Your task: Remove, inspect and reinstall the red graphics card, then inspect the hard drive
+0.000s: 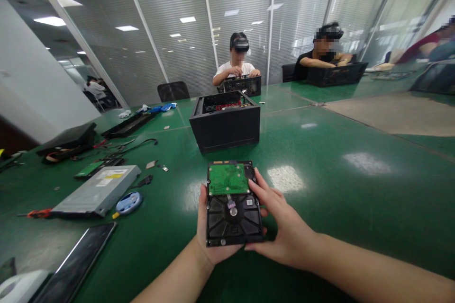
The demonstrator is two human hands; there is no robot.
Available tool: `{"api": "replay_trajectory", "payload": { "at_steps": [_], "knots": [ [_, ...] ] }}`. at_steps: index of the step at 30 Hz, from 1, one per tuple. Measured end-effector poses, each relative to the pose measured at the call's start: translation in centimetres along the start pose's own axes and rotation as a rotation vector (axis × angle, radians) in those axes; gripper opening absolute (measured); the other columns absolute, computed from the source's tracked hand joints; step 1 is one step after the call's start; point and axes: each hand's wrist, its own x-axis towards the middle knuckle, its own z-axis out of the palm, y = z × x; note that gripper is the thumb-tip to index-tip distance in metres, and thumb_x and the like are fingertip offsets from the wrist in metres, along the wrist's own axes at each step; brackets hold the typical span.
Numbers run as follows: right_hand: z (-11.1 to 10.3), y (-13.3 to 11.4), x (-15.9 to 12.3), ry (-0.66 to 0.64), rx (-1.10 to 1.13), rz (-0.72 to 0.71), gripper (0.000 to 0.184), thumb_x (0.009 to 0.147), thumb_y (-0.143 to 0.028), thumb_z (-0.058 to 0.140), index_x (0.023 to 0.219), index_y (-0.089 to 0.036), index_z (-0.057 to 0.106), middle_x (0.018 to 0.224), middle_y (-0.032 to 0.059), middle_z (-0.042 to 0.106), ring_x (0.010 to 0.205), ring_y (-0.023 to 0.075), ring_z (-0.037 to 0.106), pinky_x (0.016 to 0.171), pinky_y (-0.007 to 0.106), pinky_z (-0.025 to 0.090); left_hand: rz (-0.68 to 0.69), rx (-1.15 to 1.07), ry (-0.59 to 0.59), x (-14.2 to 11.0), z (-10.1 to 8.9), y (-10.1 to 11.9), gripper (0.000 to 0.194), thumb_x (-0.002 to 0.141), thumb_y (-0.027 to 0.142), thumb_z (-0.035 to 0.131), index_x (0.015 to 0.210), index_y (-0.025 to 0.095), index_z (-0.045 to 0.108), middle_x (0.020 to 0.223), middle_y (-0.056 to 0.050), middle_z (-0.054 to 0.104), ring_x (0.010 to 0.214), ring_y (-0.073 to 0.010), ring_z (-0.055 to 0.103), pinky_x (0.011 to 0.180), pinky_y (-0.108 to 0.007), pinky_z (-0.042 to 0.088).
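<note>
A hard drive (232, 220) is held up in front of me, its green circuit board and black underside facing the camera. My left hand (209, 241) supports it from below and along its left edge, most of the fingers hidden behind it. Along the right edge, my right hand (280, 222) grips it, with a fingertip over the board side and the thumb at the lower corner. Beyond the drive stands a black computer case (227, 125) with an open top and red parts inside.
At left lie an optical drive (101, 189), an orange-handled screwdriver (39, 213), a blue round object (129, 203), cables (121, 151) and a phone-like dark slab (80, 260). Two people (237, 59) (322, 52) work on black cases across the green table (337, 189).
</note>
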Motion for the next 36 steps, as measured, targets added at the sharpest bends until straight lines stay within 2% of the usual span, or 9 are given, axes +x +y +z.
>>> {"api": "replay_trajectory", "payload": {
  "at_steps": [12,15,19,22,24,27,31,33,36],
  "knots": [
    [0.4,-0.2,0.1,-0.027,-0.168,0.028,0.106,0.075,-0.027,0.070,0.157,-0.018,0.004,0.164,0.0205,-0.002,0.151,0.0361,0.004,0.114,0.059,0.021,-0.026,0.097,-0.002,-0.1,0.4,-0.3,0.104,0.076,0.090,0.020,0.140,0.015,0.051,0.139,-0.019,0.056,0.131,-0.0396,0.048,0.109,-0.059,0.030],
    [0.1,0.0,0.3,-0.063,-0.181,0.052,0.108,0.076,-0.034,0.072,0.158,-0.017,0.004,0.163,0.0198,-0.011,0.150,0.0383,-0.003,0.114,0.062,0.017,0.036,0.120,0.109,0.0,0.1,-0.6,0.098,0.077,0.088,0.026,0.134,0.015,0.057,0.129,-0.019,0.063,0.126,-0.0388,0.053,0.107,-0.058,0.035],
    [-0.6,0.2,0.5,-0.137,-0.070,0.066,0.120,0.072,-0.062,0.071,0.158,-0.015,0.003,0.161,0.0224,-0.018,0.149,0.0431,-0.004,0.113,0.064,0.016,0.151,0.252,0.364,0.4,0.0,-1.7,0.097,0.073,0.091,0.033,0.123,0.014,0.066,0.116,-0.018,0.070,0.123,-0.0386,0.056,0.103,-0.053,0.041],
    [-0.7,0.1,0.6,-0.167,0.061,0.022,0.122,0.075,-0.072,0.062,0.157,-0.012,-0.006,0.161,0.0257,-0.012,0.149,0.0413,-0.004,0.114,0.064,0.011,0.218,0.449,0.604,0.7,0.6,-2.8,0.091,0.074,0.087,0.039,0.125,0.016,0.065,0.119,-0.017,0.069,0.124,-0.0380,0.055,0.101,-0.050,0.044],
    [-0.7,-0.1,0.7,-0.165,0.130,0.006,0.121,0.077,-0.072,0.060,0.156,-0.010,-0.007,0.161,0.0274,-0.006,0.150,0.0406,-0.002,0.114,0.063,0.010,0.297,0.627,0.689,0.9,1.0,-3.4,0.079,0.081,0.078,0.047,0.131,0.018,0.061,0.127,-0.015,0.067,0.127,-0.0359,0.054,0.104,-0.048,0.044],
    [-0.9,-0.4,0.9,-0.161,0.215,-0.037,0.104,0.082,-0.062,0.061,0.157,-0.013,0.009,0.160,0.0260,0.018,0.148,0.0394,0.015,0.114,0.060,0.017,0.439,0.847,0.668,1.1,1.4,-3.8,0.070,0.088,0.064,0.053,0.146,0.025,0.045,0.146,-0.009,0.052,0.138,-0.0289,0.043,0.113,-0.041,0.036],
    [-1.6,-0.5,1.0,-0.108,0.348,-0.116,0.048,0.091,-0.036,0.053,0.136,-0.019,0.048,0.127,0.0139,0.060,0.119,0.0291,0.054,0.108,0.050,0.035,0.577,0.995,0.719,1.2,0.9,-3.4,0.074,0.086,0.056,0.062,0.149,0.026,0.038,0.154,-0.009,0.042,0.143,-0.0278,0.036,0.117,-0.040,0.031],
    [-1.8,-0.2,1.1,-0.088,0.414,-0.054,0.038,0.095,-0.031,0.047,0.130,-0.019,0.052,0.115,0.0105,0.065,0.106,0.0253,0.060,0.100,0.045,0.043,0.634,0.998,0.763,1.2,0.3,-3.1,0.066,0.086,0.056,0.061,0.142,0.024,0.047,0.146,-0.009,0.052,0.138,-0.0296,0.043,0.115,-0.043,0.033],
    [-1.4,0.6,1.3,0.012,0.510,0.163,0.038,0.099,-0.035,0.043,0.132,-0.019,0.052,0.117,0.0098,0.067,0.100,0.0231,0.064,0.089,0.038,0.050,0.651,0.901,0.758,1.1,-0.5,-3.0,0.051,0.089,0.053,0.058,0.132,0.025,0.056,0.136,-0.008,0.060,0.133,-0.0294,0.049,0.115,-0.044,0.034]
  ]
}}
